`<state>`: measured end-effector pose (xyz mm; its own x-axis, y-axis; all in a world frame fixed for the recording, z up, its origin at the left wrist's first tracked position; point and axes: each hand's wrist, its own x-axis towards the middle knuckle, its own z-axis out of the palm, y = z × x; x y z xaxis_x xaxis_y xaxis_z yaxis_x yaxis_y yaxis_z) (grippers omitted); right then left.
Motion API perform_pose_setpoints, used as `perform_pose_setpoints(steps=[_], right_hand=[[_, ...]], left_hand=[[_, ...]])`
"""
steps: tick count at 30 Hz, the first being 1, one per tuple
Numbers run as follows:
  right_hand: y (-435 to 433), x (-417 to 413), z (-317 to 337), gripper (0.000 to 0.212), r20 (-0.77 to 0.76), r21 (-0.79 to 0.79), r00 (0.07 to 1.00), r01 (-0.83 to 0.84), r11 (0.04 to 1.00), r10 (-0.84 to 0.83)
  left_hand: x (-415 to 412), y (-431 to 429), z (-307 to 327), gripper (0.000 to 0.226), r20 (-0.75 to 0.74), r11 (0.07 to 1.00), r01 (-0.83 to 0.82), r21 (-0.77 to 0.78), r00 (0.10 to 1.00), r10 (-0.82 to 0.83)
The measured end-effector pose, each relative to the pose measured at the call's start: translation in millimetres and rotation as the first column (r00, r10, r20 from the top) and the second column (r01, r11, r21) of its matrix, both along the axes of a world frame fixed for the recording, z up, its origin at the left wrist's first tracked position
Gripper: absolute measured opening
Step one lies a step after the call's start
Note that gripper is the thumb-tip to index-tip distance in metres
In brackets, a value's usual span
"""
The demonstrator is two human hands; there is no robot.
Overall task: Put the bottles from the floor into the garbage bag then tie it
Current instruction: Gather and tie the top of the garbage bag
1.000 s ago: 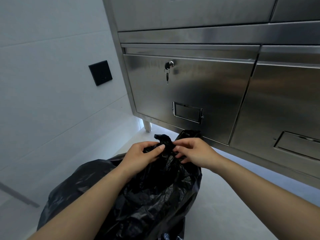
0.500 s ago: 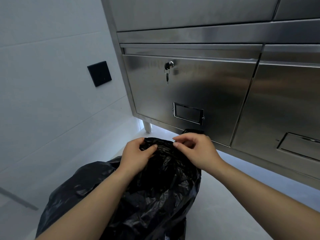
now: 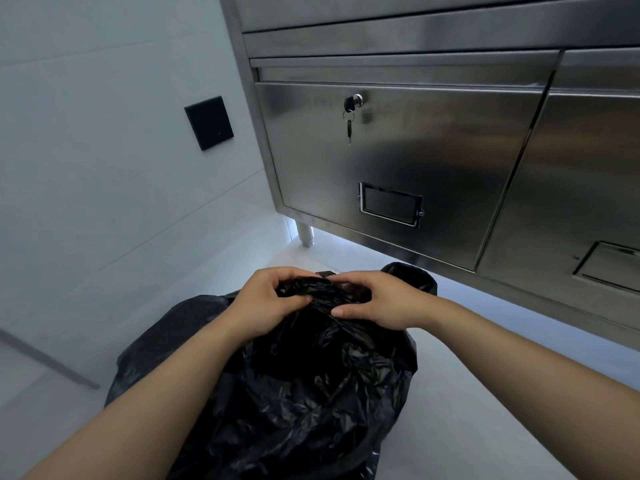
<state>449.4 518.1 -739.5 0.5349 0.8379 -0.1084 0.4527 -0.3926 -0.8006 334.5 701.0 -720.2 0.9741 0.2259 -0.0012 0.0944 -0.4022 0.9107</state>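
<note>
Head view: the left grip [image 3: 266, 301] and the right grip [image 3: 379, 299] both hold the bunched top of the black garbage bag [image 3: 311, 393], with fingers curled round the plastic. The fat part of the bag sits just below the grips, on the floor [image 3: 443, 431]. A second ago a tuft of bag stuck up between the grips. Now it is pushed down and the grips are closer together. I think the knot is being made. I see no bottles on the floor, so they are likely inside.
</note>
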Motion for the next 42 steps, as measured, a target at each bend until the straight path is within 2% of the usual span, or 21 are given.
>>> perform_pose_setpoints(steps=[4, 7, 10, 13, 16, 18, 22, 26, 32, 38, 42], right_hand=[[6.4, -9.0, 0.8, 0.038, -0.125, 0.069, 0.992, 0.013, 0.998, -0.004], [12.9, -15.0, 1.9, 0.039, -0.205, 0.109, 0.978, 0.057, 0.992, -0.034], [19.6, -18.7, -1.5, 0.032, -0.161, 0.126, 0.986, 0.073, 0.989, -0.052], [23.6, -18.6, -6.4, 0.014, -0.146, 0.134, 0.977, 0.178, 0.975, -0.158], [24.9, -17.5, -11.1, 0.012, -0.09, 0.137, 0.965, 0.257, 0.957, -0.247], [25.7, -17.5, -12.6, 0.012, -0.028, 0.142, 0.964, 0.267, 0.953, -0.266], [25.7, -16.4, -11.6, 0.013, 0.042, 0.177, 0.954, 0.284, 0.942, -0.296], [21.4, -15.3, -12.9, 0.013, 0.064, 0.152, 0.959, 0.263, 0.953, -0.275], [16.2, -10.0, -16.6, 0.019, -0.008, 0.186, 0.935, 0.351, 0.918, -0.356], [12.1, -10.1, -18.1, 0.016, -0.051, 0.189, 0.944, 0.329, 0.925, -0.326], [0.5, -10.0, -13.0, 0.018, -0.03, 0.141, 0.986, 0.169, 0.976, -0.166]], left_hand=[[-6.2, 8.7, -0.5, 0.036, 0.001, 1.0, 0.009, 0.002, 1.0, -0.009], [-8.9, 11.6, -0.5, 0.036, 0.003, 1.0, 0.026, -0.005, 1.0, -0.026], [-9.4, 12.8, -2.3, 0.037, 0.013, 1.0, 0.018, -0.013, 1.0, -0.018], [-8.8, 12.5, -2.8, 0.032, 0.005, 0.997, 0.008, -0.08, 1.0, -0.008], [-7.4, 9.0, 0.0, 0.039, -0.046, 0.98, -0.107, -0.166, 0.994, 0.101], [-4.0, 7.6, 0.3, 0.04, -0.045, 0.974, -0.206, -0.092, 0.978, 0.202], [1.2, 8.9, -2.9, 0.006, -0.036, 0.965, -0.24, 0.105, 0.969, 0.244], [-6.4, 10.0, -11.2, 0.014, -0.12, 0.97, -0.094, 0.226, 0.985, 0.123], [-10.0, -7.1, -25.7, 0.016, 0.004, 0.937, -0.075, 0.34, 0.997, 0.078], [-7.8, -26.1, -42.4, 0.02, 0.031, 0.927, -0.166, 0.337, 0.986, 0.165], [-6.4, -20.6, -44.4, 0.022, -0.021, 0.957, -0.179, 0.228, 0.982, 0.189]])
